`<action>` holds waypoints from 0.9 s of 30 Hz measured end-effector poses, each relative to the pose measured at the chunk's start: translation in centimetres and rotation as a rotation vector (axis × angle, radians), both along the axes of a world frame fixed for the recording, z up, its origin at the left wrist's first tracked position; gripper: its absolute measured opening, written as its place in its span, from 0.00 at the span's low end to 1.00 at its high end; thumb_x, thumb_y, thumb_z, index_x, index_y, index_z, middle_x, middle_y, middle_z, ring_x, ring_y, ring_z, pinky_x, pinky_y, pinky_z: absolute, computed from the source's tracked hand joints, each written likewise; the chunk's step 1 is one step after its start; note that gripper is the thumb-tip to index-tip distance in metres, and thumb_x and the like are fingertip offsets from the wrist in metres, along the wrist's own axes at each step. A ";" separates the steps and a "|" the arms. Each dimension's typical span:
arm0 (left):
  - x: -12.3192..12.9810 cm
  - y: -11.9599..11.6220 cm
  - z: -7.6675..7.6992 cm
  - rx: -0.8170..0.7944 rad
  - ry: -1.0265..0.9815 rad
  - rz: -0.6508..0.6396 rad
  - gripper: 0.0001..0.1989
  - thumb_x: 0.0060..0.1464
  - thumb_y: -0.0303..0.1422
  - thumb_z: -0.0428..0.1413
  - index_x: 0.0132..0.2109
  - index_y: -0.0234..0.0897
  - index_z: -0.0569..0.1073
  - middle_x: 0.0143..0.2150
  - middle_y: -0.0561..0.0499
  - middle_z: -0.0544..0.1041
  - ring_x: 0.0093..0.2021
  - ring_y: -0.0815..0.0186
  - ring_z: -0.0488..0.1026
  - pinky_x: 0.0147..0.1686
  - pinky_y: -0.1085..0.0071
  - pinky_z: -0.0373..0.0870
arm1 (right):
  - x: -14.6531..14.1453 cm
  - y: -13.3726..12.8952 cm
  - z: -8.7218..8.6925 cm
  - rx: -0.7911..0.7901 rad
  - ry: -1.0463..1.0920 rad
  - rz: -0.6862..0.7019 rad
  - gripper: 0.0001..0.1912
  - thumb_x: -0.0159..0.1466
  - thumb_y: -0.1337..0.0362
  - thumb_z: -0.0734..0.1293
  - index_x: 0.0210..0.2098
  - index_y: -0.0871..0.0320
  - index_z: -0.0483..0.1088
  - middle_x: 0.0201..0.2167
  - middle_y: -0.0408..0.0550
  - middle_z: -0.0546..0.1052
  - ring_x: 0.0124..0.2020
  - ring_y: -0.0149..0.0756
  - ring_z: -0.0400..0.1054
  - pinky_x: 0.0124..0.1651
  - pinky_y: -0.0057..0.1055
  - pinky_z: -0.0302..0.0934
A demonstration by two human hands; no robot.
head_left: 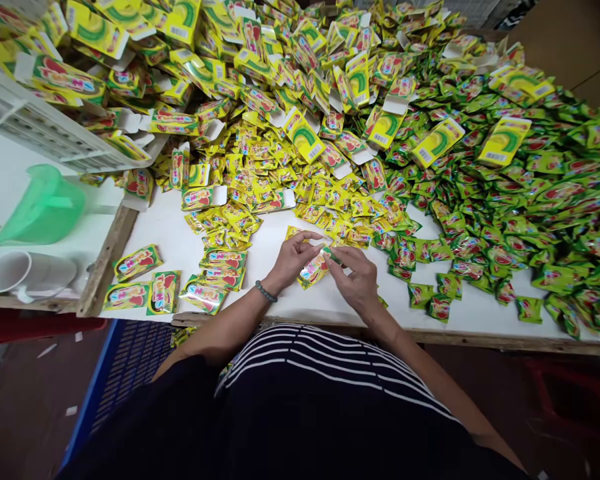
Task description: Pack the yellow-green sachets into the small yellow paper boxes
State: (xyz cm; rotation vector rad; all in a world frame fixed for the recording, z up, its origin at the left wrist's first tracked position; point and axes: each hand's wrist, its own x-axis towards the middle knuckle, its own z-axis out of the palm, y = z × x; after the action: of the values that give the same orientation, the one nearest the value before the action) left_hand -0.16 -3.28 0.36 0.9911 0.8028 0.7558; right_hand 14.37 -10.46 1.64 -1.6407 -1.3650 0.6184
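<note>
Between my hands is a small printed candy box, yellow and green, at the front of the white tabletop. My left hand, with a bead bracelet at the wrist, pinches the box's upper end with thumb and forefinger. My right hand grips the same end from the right, fingers closed around its corner. Part of the box is hidden by the fingers. Just behind lie loose yellow candy sachets. Green sachets are scattered to the right. Several closed candy boxes lie to the left.
A high heap of open yellow boxes covers the back of the table, with a mound of green sachets at right. At left stand a white slatted crate, a green scoop and a white mug. A blue crate sits below the edge.
</note>
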 end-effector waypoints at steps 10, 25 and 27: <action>-2.4 -0.2 4.6 0.406 0.588 -0.164 0.21 0.58 0.46 0.53 0.46 0.33 0.76 0.22 0.54 0.66 0.23 0.71 0.60 0.25 0.72 0.53 | -0.1 -0.7 -1.4 0.035 0.056 0.032 0.16 0.63 0.53 0.65 0.41 0.55 0.78 0.40 0.52 0.80 0.38 0.39 0.73 0.35 0.34 0.68; -15.6 8.7 5.2 0.327 1.726 -0.219 0.26 0.43 0.47 0.64 0.45 0.33 0.77 0.44 0.39 0.79 0.43 0.51 0.75 0.37 0.67 0.67 | -1.7 2.0 -2.1 0.214 -0.492 0.511 0.14 0.67 0.63 0.61 0.45 0.56 0.77 0.49 0.54 0.78 0.50 0.47 0.70 0.50 0.45 0.65; -13.1 9.4 4.6 0.386 1.685 -0.192 0.25 0.42 0.42 0.66 0.45 0.31 0.76 0.43 0.37 0.79 0.42 0.50 0.76 0.36 0.67 0.67 | -1.9 2.4 -2.5 0.118 -0.621 0.547 0.14 0.67 0.64 0.61 0.48 0.56 0.75 0.54 0.55 0.76 0.54 0.51 0.66 0.50 0.48 0.63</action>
State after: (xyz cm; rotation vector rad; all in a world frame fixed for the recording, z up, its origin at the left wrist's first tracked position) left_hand -13.27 6.10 4.94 2.0080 1.9602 -0.3214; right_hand 12.42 -8.07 -0.90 -1.4122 -2.2982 0.3183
